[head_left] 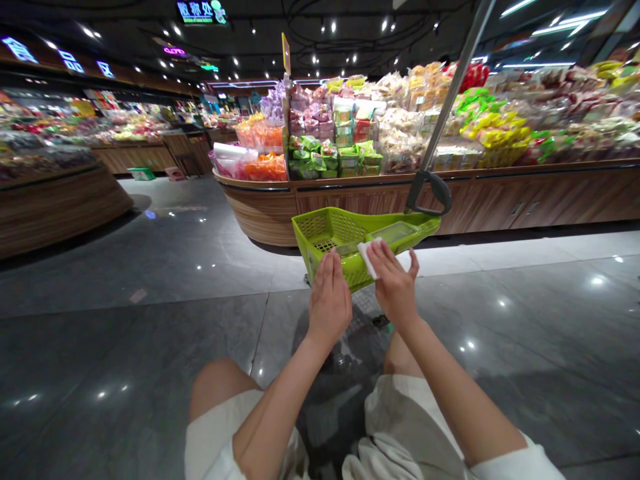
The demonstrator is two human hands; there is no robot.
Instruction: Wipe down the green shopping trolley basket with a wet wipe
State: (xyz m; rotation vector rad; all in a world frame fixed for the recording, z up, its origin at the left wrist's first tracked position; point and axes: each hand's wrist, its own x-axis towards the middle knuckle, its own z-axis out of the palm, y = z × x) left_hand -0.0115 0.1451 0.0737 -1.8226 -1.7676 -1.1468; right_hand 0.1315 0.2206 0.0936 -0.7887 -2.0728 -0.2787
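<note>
A green plastic basket [315, 230] with a perforated bin and a grey handle [441, 192] stands in front of me. My left hand [330, 300] lies against the near side of the bin, its fingers straight and nothing seen in it. In my right hand [395, 283] is a folded white wipe [367, 259], pinched and pressed on the basket's near side, by the shallow tray section [400, 231]. The palm side of both hands is hidden, and the right thumb side sticks out to the right.
Behind the basket runs a wood-panelled display counter [350, 198] heaped with packaged snacks. A metal pole [457, 83] rises from the handle. Another curved counter [55, 200] stands at left. My knees frame the glossy tiled floor [150, 333].
</note>
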